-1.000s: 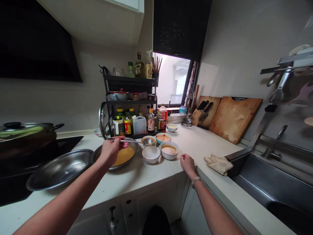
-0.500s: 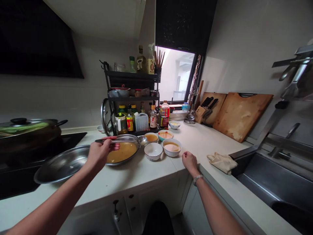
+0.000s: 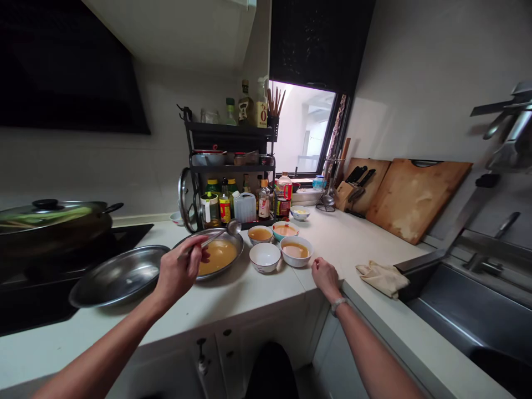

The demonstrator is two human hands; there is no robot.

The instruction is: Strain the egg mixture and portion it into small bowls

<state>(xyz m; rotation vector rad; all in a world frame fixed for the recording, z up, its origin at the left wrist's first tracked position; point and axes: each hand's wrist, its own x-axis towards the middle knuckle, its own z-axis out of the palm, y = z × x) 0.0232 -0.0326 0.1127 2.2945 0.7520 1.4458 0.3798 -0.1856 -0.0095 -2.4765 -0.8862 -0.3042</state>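
Note:
My left hand (image 3: 182, 267) is closed around the handle of a metal ladle (image 3: 233, 227). The ladle's head is above the far right rim of a steel basin (image 3: 240, 256) holding yellow-brown liquid. Just right of the basin stand an empty white bowl (image 3: 265, 266) and a white bowl with liquid (image 3: 296, 261). Behind them are a bowl of brownish liquid (image 3: 260, 242) and a green-rimmed bowl (image 3: 285, 237), also filled. My right hand (image 3: 326, 275), fingers curled in, rests at the counter's edge beside the white bowl with liquid.
An empty steel basin (image 3: 120, 277) sits at left, near a lidded pan (image 3: 50, 221) on the stove. Behind stands a black rack (image 3: 228, 166) of bottles. A cloth (image 3: 383, 278) lies by the sink (image 3: 457, 310). Cutting boards (image 3: 418, 194) and a knife block (image 3: 347, 193) lean at the back right.
My left hand has drawn the ladle's head back and up, from beside the bowls to above the basin's rim. My right hand keeps its place. The view has shifted slightly.

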